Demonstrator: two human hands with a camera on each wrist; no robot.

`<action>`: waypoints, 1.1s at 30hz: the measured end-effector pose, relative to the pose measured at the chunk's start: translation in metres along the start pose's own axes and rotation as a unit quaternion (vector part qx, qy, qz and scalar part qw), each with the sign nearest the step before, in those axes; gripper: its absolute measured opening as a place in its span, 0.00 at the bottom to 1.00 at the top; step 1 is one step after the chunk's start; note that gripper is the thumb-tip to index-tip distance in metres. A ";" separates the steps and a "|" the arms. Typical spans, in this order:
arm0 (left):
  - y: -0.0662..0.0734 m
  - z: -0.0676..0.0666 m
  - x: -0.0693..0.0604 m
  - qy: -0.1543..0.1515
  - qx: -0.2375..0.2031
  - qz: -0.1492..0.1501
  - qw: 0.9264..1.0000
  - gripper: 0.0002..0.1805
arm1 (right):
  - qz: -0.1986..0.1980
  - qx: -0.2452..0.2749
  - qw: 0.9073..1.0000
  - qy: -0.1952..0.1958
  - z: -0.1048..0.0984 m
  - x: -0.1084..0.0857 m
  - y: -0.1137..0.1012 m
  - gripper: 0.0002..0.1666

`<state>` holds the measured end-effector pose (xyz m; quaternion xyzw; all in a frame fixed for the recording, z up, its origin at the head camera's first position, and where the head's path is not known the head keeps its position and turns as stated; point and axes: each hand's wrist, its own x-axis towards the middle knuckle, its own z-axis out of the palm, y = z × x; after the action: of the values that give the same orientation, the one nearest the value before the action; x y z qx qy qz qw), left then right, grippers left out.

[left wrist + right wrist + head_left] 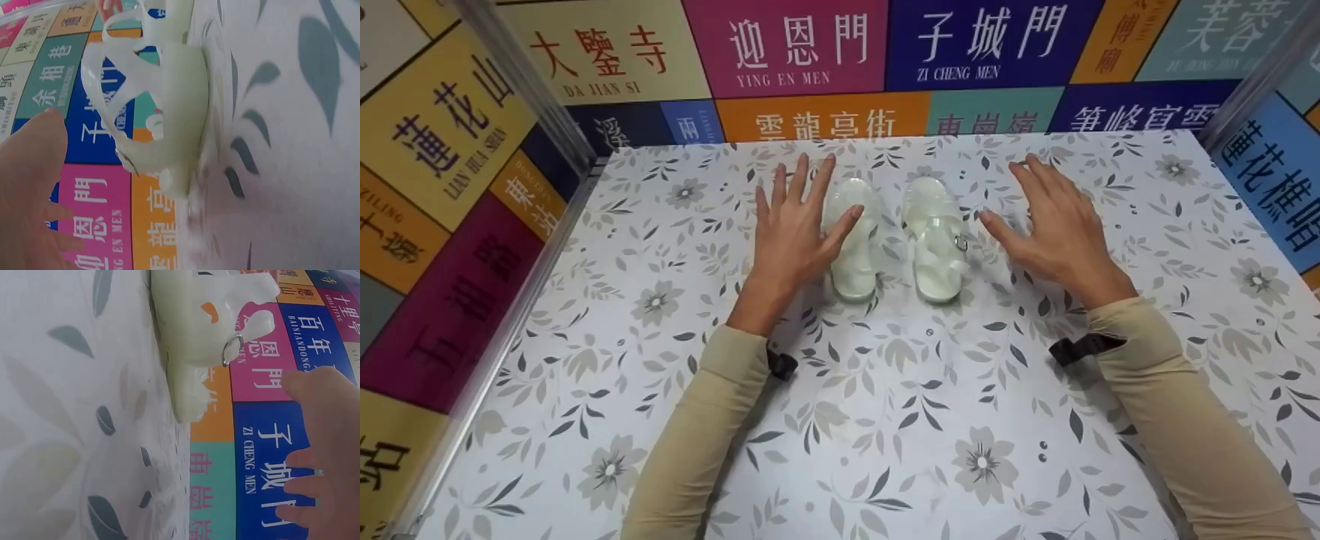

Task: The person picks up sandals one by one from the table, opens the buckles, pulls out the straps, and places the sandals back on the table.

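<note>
Two pale, translucent sandals stand side by side on the flower-patterned table, toes pointing away from me. My left hand (796, 229) is spread at the left sandal (856, 259), its thumb overlapping that sandal in the head view; in the left wrist view a gap shows between thumb and sandal. My right hand (1054, 225) hovers to the right of the right sandal (937, 247), fingers spread and holding nothing. A small metal buckle (232, 350) shows on the right sandal's strap in the right wrist view.
The table (885, 390) has a white cover printed with grey leaves and flowers. Upright panels of coloured blocks with lettering (802, 49) stand along its back and both sides. Each wrist wears a black strap (1086, 349).
</note>
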<state>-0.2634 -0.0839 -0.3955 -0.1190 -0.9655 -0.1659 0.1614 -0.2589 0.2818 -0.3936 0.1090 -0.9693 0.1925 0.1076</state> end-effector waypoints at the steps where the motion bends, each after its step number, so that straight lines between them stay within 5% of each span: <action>1: 0.004 0.000 -0.001 0.008 -0.010 0.011 1.000 0.46 | 0.001 0.014 1.000 0.007 0.001 -0.001 -0.001 0.51; 5: 0.023 -0.001 -0.005 0.022 -0.072 0.058 0.995 0.43 | -0.008 0.060 0.997 0.043 0.004 -0.003 -0.005 0.45; 9: 0.043 0.000 -0.011 0.005 -0.122 0.088 0.989 0.42 | -0.033 0.089 0.993 0.069 0.009 -0.004 -0.008 0.40; 15: 0.067 0.006 -0.023 -0.021 -0.155 0.127 0.980 0.41 | -0.048 0.148 0.986 0.051 0.020 -0.007 -0.012 0.35; 22: 0.091 0.019 -0.032 -0.063 -0.164 0.159 0.971 0.40 | -0.045 0.190 0.981 0.010 0.033 -0.010 -0.018 0.33; 28: 0.109 0.023 -0.040 -0.082 -0.122 0.179 0.973 0.39 | -0.037 0.198 0.979 -0.020 0.043 -0.015 -0.024 0.33; 33: 0.122 0.028 -0.039 -0.081 -0.128 0.149 0.977 0.42 | -0.028 0.206 0.977 -0.037 0.046 -0.015 -0.024 0.32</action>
<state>-0.2001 0.0309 -0.3999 -0.2946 -0.9175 -0.2519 0.0887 -0.2461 0.2445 -0.4300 0.1630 -0.9086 0.3810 0.0521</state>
